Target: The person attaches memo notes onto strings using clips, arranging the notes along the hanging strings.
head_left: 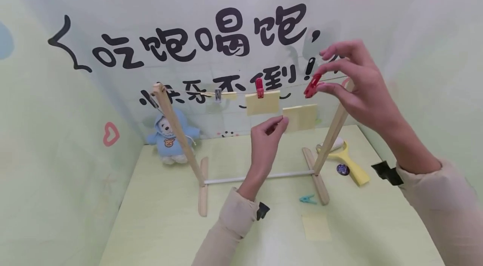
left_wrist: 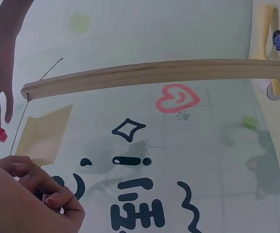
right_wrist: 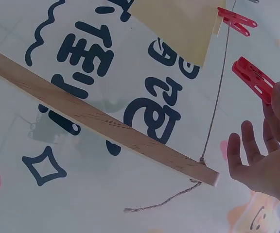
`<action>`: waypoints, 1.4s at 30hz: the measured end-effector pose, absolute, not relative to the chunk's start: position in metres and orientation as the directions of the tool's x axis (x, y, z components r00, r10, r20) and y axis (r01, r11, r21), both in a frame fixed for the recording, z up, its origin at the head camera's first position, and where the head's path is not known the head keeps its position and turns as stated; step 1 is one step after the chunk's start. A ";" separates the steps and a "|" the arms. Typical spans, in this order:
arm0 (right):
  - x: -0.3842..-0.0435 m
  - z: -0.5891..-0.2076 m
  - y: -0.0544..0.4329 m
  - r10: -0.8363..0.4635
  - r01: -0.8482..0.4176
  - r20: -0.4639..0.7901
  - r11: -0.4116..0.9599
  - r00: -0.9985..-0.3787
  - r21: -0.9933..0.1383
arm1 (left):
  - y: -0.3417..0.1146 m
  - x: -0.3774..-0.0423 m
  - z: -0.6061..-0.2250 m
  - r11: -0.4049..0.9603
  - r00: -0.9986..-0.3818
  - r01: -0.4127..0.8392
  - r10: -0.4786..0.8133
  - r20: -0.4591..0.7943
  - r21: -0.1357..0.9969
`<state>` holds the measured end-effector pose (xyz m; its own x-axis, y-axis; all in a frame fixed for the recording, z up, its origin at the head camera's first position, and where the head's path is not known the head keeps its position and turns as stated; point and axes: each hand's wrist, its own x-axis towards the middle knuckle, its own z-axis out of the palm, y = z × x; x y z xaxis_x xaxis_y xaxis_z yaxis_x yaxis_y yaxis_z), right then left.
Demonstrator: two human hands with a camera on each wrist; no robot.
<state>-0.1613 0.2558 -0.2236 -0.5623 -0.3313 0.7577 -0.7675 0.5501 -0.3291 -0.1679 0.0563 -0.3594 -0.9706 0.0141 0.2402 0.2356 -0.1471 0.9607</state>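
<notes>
My left hand pinches a yellow sticky note by its left edge, just under the string. The right hand holds a red clothespin between thumb and finger, above and right of that note; the right wrist view shows the same clothespin apart from the string. Left of the held note, another red clothespin fastens a hanging sticky note to the line. Farther left, a grey clip grips a further note, seen nearly edge-on.
A wooden frame with a left post and right post carries the string. On the table lie a teal clothespin, a sticky note, a yellow-handled tool and a dark round object. A blue-hooded plush toy sits behind the left post.
</notes>
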 end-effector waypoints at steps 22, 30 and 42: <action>-0.189 -0.214 0.246 -0.322 -0.759 0.741 0.536 -0.590 -0.371 | 0.073 -0.181 -0.336 -0.407 -0.971 0.215 0.005 0.238 0.888; -0.192 -0.217 0.244 -0.340 -0.763 0.729 0.526 -0.594 -0.376 | 0.073 -0.180 -0.332 -0.414 -0.961 0.251 0.000 0.276 0.875; -0.193 -0.220 0.243 -0.366 -0.730 0.676 0.564 -0.640 -0.386 | 0.070 -0.180 -0.331 -0.396 -0.966 0.238 -0.004 0.258 0.887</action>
